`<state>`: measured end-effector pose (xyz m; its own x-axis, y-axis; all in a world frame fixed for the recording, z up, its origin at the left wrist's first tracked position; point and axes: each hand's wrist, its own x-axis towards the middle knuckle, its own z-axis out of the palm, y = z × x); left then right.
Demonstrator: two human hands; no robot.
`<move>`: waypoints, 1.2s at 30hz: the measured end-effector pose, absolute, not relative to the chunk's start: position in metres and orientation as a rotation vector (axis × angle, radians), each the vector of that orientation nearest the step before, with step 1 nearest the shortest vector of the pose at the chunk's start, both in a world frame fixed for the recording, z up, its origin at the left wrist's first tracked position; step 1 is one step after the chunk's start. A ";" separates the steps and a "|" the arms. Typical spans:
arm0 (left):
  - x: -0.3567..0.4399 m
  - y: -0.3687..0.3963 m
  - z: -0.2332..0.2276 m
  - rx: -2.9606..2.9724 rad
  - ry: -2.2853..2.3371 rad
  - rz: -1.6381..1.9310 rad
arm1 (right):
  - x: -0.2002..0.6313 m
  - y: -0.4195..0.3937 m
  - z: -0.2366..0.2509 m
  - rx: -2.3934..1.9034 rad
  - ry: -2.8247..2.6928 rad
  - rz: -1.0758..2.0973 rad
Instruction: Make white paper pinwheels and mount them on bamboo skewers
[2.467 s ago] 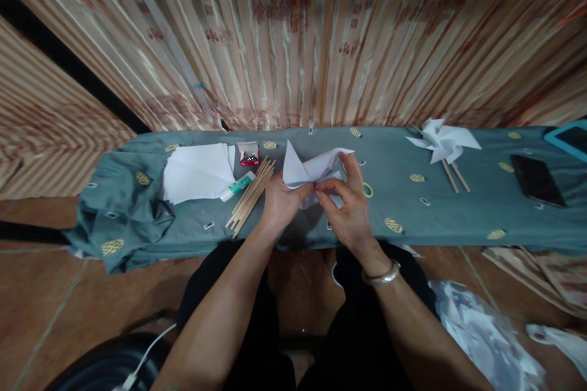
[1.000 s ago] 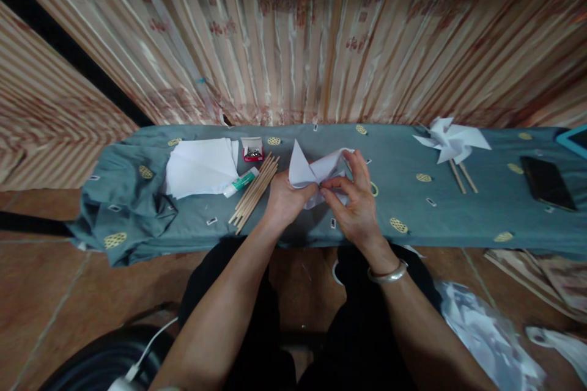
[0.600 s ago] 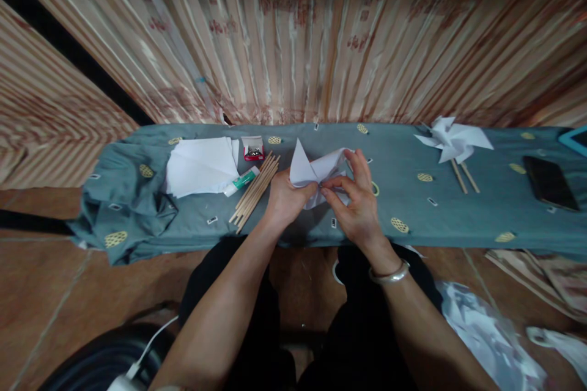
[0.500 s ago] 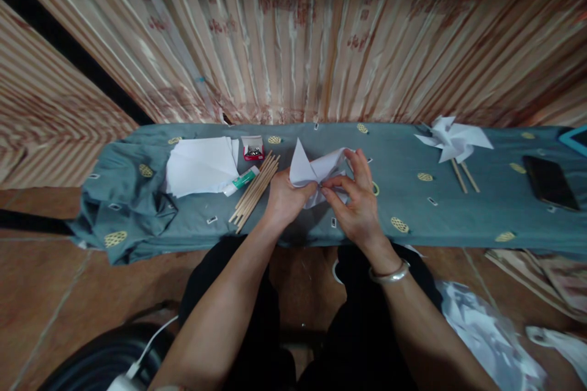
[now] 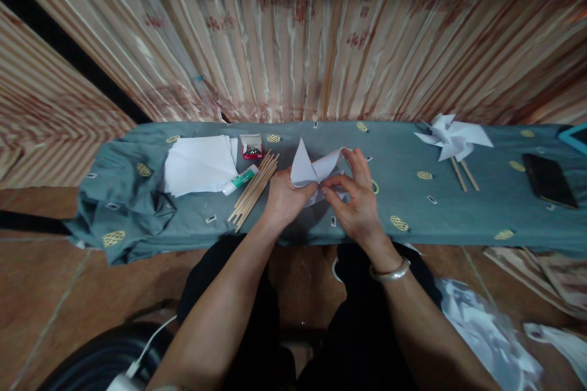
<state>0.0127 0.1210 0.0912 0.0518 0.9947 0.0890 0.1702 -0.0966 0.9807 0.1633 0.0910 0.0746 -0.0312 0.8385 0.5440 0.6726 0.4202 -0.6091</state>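
Observation:
A white paper pinwheel (image 5: 302, 166), partly folded, is held between my two hands above the cloth-covered table. My left hand (image 5: 288, 200) grips its left side, the thumb pressed near the middle where folded corners meet. Thumb and index finger of my right hand (image 5: 355, 201) pinch the paper at the centre, while the other fingers rest along the right flap. Whether a pin sits under the fingertips is too small to tell. Just left of my left hand lies a bundle of thin wooden sticks (image 5: 254, 190).
Left on the table are a stack of white paper (image 5: 199, 165), a green-and-white glue tube (image 5: 241, 179) and a small red box (image 5: 252, 146) of metal pins. To the right lie finished pinwheels (image 5: 454, 137) on sticks and a black phone (image 5: 549, 180). A plastic bag (image 5: 486, 330) is on the floor.
Both hands keep almost the same hold on the pinwheel. The right flap looks slightly more opened out, and the view has shifted a little.

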 end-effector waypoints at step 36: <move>0.009 0.120 0.082 1.498 1.196 1.109 | 0.171 0.096 0.068 -1.320 -1.614 0.387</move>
